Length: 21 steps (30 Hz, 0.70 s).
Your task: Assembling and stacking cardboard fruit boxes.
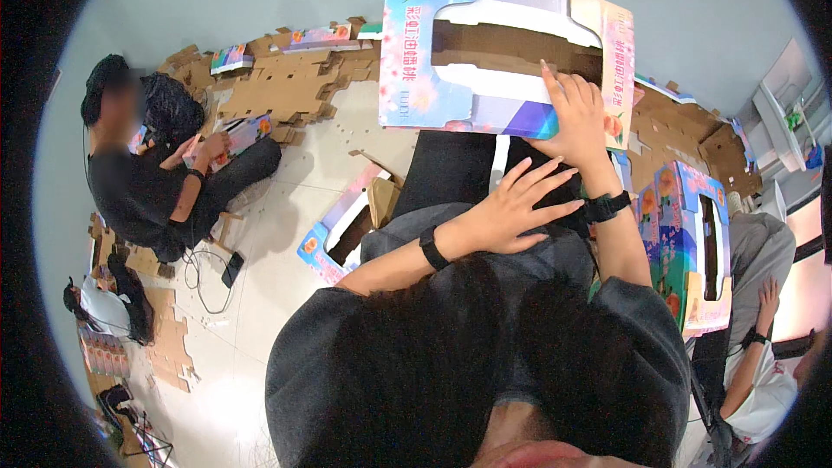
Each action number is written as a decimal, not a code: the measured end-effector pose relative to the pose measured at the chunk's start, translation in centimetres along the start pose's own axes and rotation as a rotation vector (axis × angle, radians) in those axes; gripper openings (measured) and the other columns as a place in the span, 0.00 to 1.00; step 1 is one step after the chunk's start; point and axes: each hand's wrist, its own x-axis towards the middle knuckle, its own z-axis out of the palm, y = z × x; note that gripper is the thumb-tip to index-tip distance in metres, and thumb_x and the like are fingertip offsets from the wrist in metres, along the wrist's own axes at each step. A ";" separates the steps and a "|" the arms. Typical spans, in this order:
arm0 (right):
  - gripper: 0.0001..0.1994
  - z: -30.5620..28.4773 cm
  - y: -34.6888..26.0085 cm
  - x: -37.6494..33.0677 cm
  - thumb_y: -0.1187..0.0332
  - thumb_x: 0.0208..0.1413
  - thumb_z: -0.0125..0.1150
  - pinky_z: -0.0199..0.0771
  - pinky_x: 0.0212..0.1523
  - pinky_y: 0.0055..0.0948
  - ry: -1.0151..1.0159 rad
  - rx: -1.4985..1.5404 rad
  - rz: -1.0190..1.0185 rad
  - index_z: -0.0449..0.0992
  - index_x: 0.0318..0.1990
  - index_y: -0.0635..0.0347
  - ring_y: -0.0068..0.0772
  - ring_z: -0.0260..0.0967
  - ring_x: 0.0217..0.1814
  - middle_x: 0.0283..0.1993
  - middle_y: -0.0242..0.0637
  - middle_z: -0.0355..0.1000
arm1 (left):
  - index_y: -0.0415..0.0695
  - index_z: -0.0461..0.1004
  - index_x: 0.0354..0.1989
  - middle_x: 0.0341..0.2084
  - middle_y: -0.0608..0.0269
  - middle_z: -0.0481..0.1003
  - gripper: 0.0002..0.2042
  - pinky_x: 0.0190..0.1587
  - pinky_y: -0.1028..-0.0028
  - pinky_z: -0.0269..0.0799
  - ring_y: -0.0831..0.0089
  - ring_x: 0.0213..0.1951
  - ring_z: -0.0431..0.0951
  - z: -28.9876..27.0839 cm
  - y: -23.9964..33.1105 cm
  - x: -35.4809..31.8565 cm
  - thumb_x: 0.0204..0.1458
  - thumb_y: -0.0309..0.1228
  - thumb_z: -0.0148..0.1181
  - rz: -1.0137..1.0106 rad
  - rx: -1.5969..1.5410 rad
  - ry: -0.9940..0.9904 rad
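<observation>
A printed cardboard fruit carton (494,108) with pink, blue and purple sides is in front of me, above my dark-trousered legs. A wide opening in its top shows the brown inside. My right hand (572,121) grips the carton's near edge, its fingers reaching over the rim of the opening and its thumb lower down on the near side. My left hand (524,204) is open below the carton, fingers spread and holding nothing. Both wrists wear black bands.
A similar carton (693,247) stands at my right, another (338,238) on the floor at left. Flattened cardboard (277,82) lies along the wall. A seated person (139,165) at left handles a printed carton; another person (763,355) sits at right. A cable (204,282) runs across the floor.
</observation>
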 end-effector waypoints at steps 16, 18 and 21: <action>0.52 0.6 0.3 1.8 0.57 0.26 0.75 0.58 0.58 0.46 0.159 -0.129 0.015 0.64 0.68 0.52 0.49 0.64 0.56 0.52 0.42 0.68 | 0.37 0.68 0.46 0.37 0.57 0.73 0.12 0.46 0.67 0.69 0.65 0.38 0.74 -16.6 -18.0 -20.4 0.57 0.27 0.59 -0.745 0.223 1.198; 0.51 1.1 0.9 2.7 0.55 0.27 0.77 0.58 0.59 0.47 0.191 -0.174 0.024 0.65 0.68 0.52 0.49 0.64 0.56 0.51 0.42 0.68 | 0.34 0.71 0.46 0.36 0.51 0.77 0.21 0.48 0.65 0.71 0.64 0.40 0.77 -14.1 -22.0 -25.2 0.60 0.44 0.58 -1.215 0.218 0.862; 0.50 2.0 1.6 3.5 0.53 0.28 0.78 0.59 0.59 0.46 0.212 -0.190 0.043 0.66 0.67 0.53 0.49 0.64 0.57 0.52 0.42 0.68 | 0.29 0.72 0.48 0.35 0.46 0.80 0.36 0.50 0.64 0.72 0.60 0.42 0.80 -7.8 -25.8 -30.0 0.59 0.60 0.48 -1.598 -0.239 0.235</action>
